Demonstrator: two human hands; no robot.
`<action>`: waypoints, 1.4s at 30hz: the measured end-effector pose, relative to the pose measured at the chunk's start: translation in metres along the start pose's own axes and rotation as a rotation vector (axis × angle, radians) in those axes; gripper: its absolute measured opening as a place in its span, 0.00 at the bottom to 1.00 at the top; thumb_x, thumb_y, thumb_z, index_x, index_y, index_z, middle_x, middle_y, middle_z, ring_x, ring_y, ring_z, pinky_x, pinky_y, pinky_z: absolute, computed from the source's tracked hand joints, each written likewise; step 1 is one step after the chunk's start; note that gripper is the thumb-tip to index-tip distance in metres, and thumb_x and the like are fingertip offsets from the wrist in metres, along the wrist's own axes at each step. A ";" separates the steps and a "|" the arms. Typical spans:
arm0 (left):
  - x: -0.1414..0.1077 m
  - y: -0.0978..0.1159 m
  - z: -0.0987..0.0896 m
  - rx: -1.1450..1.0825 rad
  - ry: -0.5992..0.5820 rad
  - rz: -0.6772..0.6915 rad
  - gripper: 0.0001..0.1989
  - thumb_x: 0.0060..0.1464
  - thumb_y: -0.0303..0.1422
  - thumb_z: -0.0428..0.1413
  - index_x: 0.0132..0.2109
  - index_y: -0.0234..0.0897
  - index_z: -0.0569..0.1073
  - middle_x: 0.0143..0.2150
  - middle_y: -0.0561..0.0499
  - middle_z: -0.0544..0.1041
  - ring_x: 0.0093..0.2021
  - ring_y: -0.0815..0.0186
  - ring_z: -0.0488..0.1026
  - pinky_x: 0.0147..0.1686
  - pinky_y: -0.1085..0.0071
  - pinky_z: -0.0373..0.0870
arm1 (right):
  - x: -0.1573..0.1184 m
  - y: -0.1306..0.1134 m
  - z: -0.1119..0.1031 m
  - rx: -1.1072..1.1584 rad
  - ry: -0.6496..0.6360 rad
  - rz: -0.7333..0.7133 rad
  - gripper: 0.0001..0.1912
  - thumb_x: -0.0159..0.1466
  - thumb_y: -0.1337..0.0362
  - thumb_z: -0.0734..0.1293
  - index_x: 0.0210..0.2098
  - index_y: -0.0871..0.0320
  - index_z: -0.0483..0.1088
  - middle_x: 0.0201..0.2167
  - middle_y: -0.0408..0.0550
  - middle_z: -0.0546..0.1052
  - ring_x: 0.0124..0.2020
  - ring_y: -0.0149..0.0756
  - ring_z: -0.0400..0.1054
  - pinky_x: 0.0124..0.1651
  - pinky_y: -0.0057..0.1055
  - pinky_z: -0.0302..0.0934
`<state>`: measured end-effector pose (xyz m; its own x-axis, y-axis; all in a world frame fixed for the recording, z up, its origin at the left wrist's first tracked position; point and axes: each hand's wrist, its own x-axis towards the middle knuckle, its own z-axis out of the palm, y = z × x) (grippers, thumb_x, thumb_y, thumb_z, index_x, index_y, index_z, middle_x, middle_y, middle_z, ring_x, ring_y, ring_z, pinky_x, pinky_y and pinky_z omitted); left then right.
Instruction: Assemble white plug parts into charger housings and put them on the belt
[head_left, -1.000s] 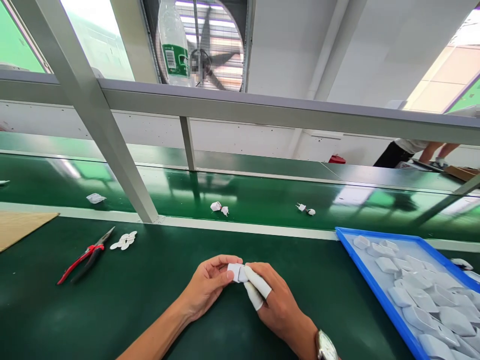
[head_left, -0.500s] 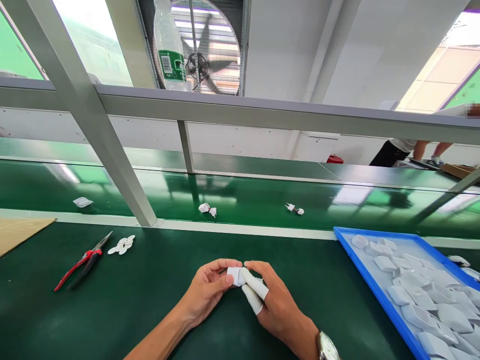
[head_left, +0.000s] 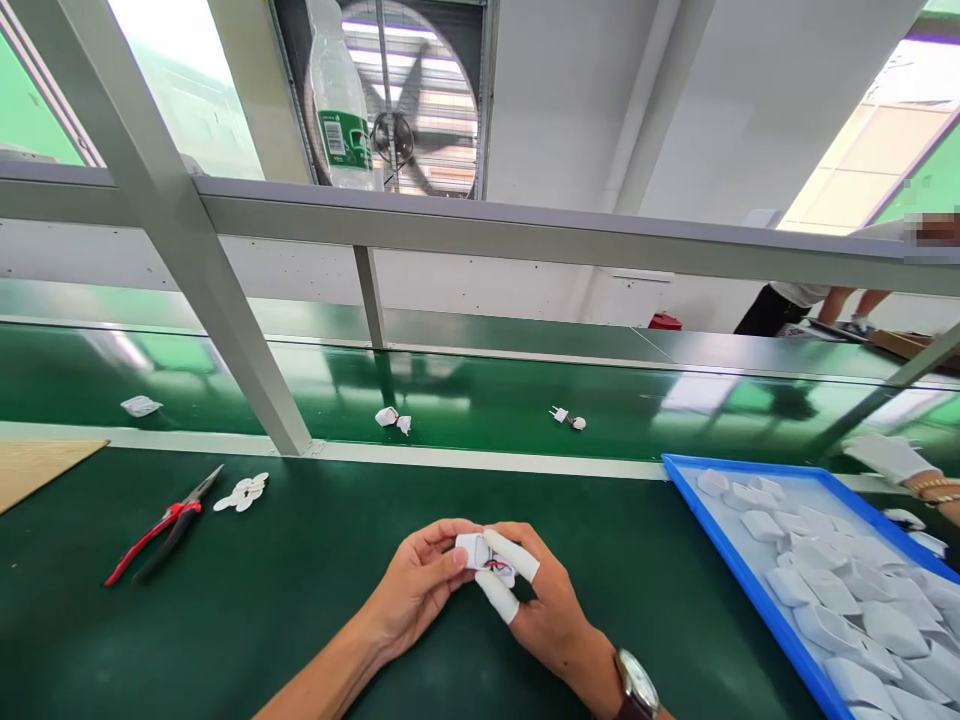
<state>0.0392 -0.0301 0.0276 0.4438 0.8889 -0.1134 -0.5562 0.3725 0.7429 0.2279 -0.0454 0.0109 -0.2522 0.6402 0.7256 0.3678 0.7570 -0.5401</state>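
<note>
Above the dark green mat, my left hand (head_left: 416,580) pinches a small white plastic housing (head_left: 471,551) between thumb and fingers. My right hand (head_left: 551,612) wears white finger cots on its thumb and index finger. These two fingers grip the right end of the same piece, a white part with red and dark wires (head_left: 498,567) showing between them. Whether the two white parts are joined cannot be made out. On the mat to the left lie red-and-black needle-nose pliers (head_left: 176,520) and several flat white oval pieces (head_left: 244,492).
A blue-rimmed tray (head_left: 742,570) of white plastic shells stands at the right. Behind the mat runs a green conveyor belt (head_left: 480,400) carrying small white assemblies (head_left: 568,418). A metal frame post (head_left: 217,270) rises at left. A co-worker's gloved hand (head_left: 892,458) reaches in at far right.
My right thumb and index finger have spread, uncovering the wires. The pieces on the belt have shifted left. A co-worker's gloved hand has appeared at the right edge.
</note>
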 end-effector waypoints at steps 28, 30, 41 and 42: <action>0.004 -0.022 -0.024 1.154 0.064 0.772 0.18 0.62 0.30 0.60 0.59 0.43 0.74 0.48 0.47 0.76 0.40 0.64 0.76 0.43 0.68 0.76 | -0.002 0.010 0.012 0.765 -0.050 0.856 0.15 0.63 0.52 0.73 0.40 0.58 0.80 0.38 0.51 0.81 0.38 0.40 0.73 0.43 0.36 0.71; 0.006 -0.024 -0.028 1.262 0.040 0.803 0.16 0.64 0.28 0.58 0.58 0.41 0.72 0.50 0.46 0.76 0.44 0.63 0.76 0.46 0.66 0.77 | -0.002 0.013 0.013 0.563 -0.040 0.756 0.13 0.63 0.54 0.73 0.42 0.56 0.80 0.40 0.50 0.81 0.40 0.41 0.74 0.45 0.35 0.71; 0.009 -0.029 -0.031 1.429 0.087 0.807 0.23 0.58 0.20 0.57 0.58 0.39 0.71 0.51 0.46 0.79 0.48 0.59 0.74 0.51 0.60 0.77 | -0.011 0.014 0.015 -0.092 -0.041 0.080 0.17 0.68 0.71 0.64 0.55 0.53 0.72 0.46 0.52 0.78 0.46 0.39 0.75 0.47 0.33 0.73; 0.009 -0.029 -0.031 1.401 0.095 0.786 0.22 0.57 0.21 0.57 0.57 0.40 0.72 0.51 0.47 0.79 0.49 0.60 0.75 0.52 0.61 0.77 | -0.011 0.013 0.015 -0.069 -0.058 0.088 0.16 0.69 0.70 0.64 0.55 0.53 0.72 0.46 0.52 0.78 0.46 0.40 0.75 0.48 0.34 0.73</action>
<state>0.0377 -0.0244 -0.0151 0.3001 0.7650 0.5698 0.4588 -0.6394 0.6169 0.2222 -0.0402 -0.0105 -0.2665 0.7120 0.6496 0.4507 0.6878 -0.5690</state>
